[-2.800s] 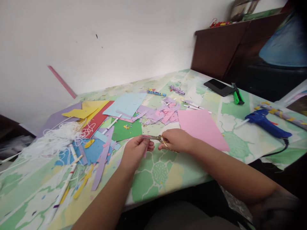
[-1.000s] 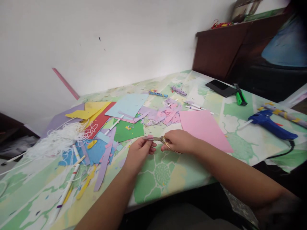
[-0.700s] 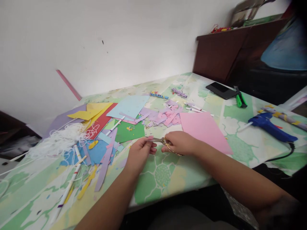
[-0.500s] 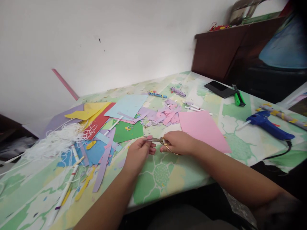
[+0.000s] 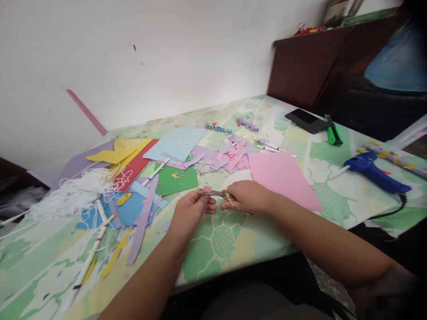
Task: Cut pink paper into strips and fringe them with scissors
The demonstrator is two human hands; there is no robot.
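My right hand is closed around the gold handles of a pair of scissors, whose blades point left. Pinched between the thumb and fingers of my left hand is a small piece of pink paper, right at the blades. My fingers partly cover that piece. Just beyond my right hand lies a pink paper sheet. Pink and lilac paper scraps are heaped behind the scissors, and a green sheet is to the left of them.
White string tangles over coloured sheets at left, near white marker pens. A blue glue gun lies at right, with a green box cutter and a black tablet behind it. Paper-wrapped sticks rest toward the wall.
The view has shifted slightly. Both hands stay together at the scissors, and the pink piece at the blades sits at a slightly different angle.
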